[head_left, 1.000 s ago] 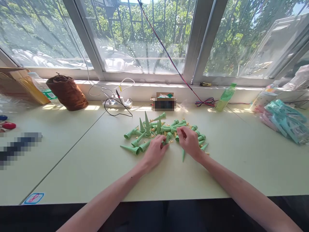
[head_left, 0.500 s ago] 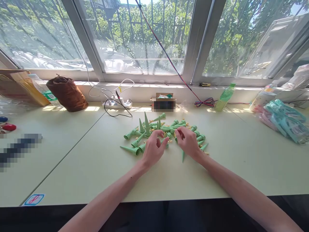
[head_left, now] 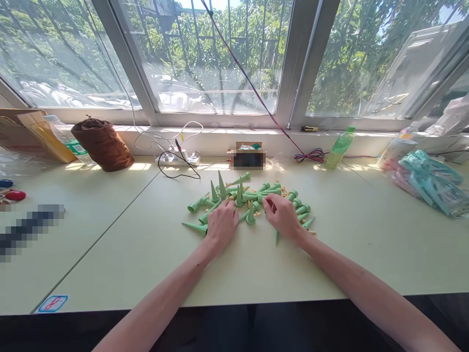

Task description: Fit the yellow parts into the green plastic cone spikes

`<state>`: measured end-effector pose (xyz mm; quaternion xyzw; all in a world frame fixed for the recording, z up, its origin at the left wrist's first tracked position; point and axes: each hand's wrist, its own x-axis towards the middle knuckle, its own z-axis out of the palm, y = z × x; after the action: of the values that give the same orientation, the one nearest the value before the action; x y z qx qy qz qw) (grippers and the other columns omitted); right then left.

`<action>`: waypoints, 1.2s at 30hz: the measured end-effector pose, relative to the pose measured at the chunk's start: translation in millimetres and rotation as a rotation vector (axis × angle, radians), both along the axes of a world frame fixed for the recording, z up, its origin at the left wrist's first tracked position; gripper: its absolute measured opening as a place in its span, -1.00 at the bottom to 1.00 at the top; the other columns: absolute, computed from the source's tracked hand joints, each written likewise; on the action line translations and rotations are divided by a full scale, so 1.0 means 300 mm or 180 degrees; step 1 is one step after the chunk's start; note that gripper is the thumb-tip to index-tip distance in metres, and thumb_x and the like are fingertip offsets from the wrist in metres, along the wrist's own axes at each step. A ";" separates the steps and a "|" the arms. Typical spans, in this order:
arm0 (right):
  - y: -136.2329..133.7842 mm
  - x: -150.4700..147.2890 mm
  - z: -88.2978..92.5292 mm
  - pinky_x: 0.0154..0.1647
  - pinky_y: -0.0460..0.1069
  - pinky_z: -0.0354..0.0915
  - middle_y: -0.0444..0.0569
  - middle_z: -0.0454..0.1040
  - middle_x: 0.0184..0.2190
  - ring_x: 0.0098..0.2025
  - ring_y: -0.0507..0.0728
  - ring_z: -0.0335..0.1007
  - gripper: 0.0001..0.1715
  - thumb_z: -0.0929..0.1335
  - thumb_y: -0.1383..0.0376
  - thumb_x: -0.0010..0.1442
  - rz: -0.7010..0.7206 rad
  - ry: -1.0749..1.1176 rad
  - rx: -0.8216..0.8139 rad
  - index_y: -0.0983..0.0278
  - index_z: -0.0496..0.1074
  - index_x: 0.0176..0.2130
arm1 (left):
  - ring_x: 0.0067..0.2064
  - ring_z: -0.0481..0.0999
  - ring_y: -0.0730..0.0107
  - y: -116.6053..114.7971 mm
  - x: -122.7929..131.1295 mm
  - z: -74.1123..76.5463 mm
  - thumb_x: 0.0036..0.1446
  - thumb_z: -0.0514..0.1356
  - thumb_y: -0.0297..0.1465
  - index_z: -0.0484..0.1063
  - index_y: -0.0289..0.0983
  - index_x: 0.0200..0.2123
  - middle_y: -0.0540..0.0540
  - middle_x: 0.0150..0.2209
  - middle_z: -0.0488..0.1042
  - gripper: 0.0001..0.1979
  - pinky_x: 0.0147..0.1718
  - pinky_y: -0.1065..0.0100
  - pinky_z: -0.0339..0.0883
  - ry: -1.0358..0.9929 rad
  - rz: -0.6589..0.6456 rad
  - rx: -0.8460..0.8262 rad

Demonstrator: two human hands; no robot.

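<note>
A pile of green plastic cone spikes [head_left: 252,195] with small yellow bits among them lies on the pale table [head_left: 146,244]. Several cones stand upright, one [head_left: 250,215] just between my hands. My left hand [head_left: 221,224] rests on the pile's left side, fingers stretched forward over lying cones. My right hand [head_left: 283,218] is on the pile's right side. Its fingers are curled and pinched together at the pile, and what they hold is hidden. A single spike [head_left: 277,237] lies under my right wrist.
Along the window sill stand a brown bag [head_left: 102,144], a power strip with cables [head_left: 179,157], a small box [head_left: 246,155] and a green bottle [head_left: 339,147]. Teal packets [head_left: 432,183] lie at the far right, a cardboard box [head_left: 32,134] at the far left.
My left hand has let go of a cone, which now stands upright between my hands, and has moved left onto lying cones. My right hand has barely shifted.
</note>
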<state>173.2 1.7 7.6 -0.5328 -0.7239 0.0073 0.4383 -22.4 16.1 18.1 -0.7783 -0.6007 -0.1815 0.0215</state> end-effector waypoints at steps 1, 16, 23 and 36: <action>0.000 0.000 0.000 -0.46 -0.06 0.10 -0.13 0.35 -0.54 -0.52 0.04 0.22 -0.71 0.23 0.24 0.34 0.0009 -0.0015 0.0008 0.23 0.28 -0.42 | -0.30 0.55 0.21 0.001 0.001 0.000 0.28 0.05 -0.35 0.48 -0.25 -0.20 -0.13 -0.17 0.54 -0.79 -0.42 0.32 0.19 0.0082 -0.0012 -0.0048; 0.002 -0.001 -0.002 -0.47 -0.07 0.08 -0.14 0.34 -0.54 -0.52 0.03 0.22 -0.71 0.22 0.24 0.35 0.0004 -0.0073 -0.0015 0.24 0.28 -0.42 | -0.25 0.55 0.20 0.002 0.001 -0.004 0.32 -0.03 -0.33 0.51 -0.29 -0.29 -0.20 -0.22 0.52 -0.67 -0.36 0.32 0.28 0.0427 -0.0190 -0.0260; 0.001 0.000 -0.003 -0.48 -0.06 0.09 -0.12 0.35 -0.55 -0.53 0.04 0.22 -0.69 0.22 0.22 0.35 0.0017 -0.0045 0.0016 0.23 0.30 -0.43 | -0.27 0.54 0.18 0.001 -0.002 -0.014 0.31 0.00 -0.35 0.50 -0.30 -0.32 -0.22 -0.22 0.50 -0.70 -0.40 0.31 0.26 0.0342 -0.0305 -0.0106; 0.002 -0.002 -0.006 -0.48 -0.06 0.09 -0.13 0.36 -0.54 -0.52 0.04 0.23 -0.71 0.23 0.23 0.35 0.0025 -0.0010 0.0008 0.24 0.30 -0.42 | -0.33 0.55 0.26 -0.011 0.006 -0.008 0.32 -0.04 -0.43 0.48 -0.23 -0.13 -0.18 -0.10 0.48 -0.71 -0.47 0.36 0.21 0.0115 -0.0263 -0.0065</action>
<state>172.5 2.2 5.8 -0.5294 -0.7266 0.0073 0.4379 -20.5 12.9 15.6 -0.8058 -0.5693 -0.1620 0.0168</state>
